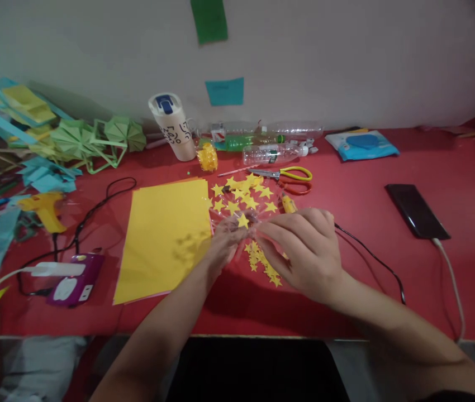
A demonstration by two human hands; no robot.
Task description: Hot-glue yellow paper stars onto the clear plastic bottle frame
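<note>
My left hand is closed around a clear plastic piece that spreads out in shiny strips. A yellow paper star sits at its middle, just beyond my fingers. My right hand reaches in from the right with fingertips pinched together at the plastic; whatever is between them is hidden. Larger yellow stars lie around and beyond the plastic. Several small yellow stars are on the red table below my hands. Partly behind my right hand is a yellow tool with a pointed tip.
Yellow paper sheets lie left of my hands. Scissors, plastic bottles and a tumbler stand or lie behind. Farther left are a glue gun and purple power strip; at right, a phone and wipes pack.
</note>
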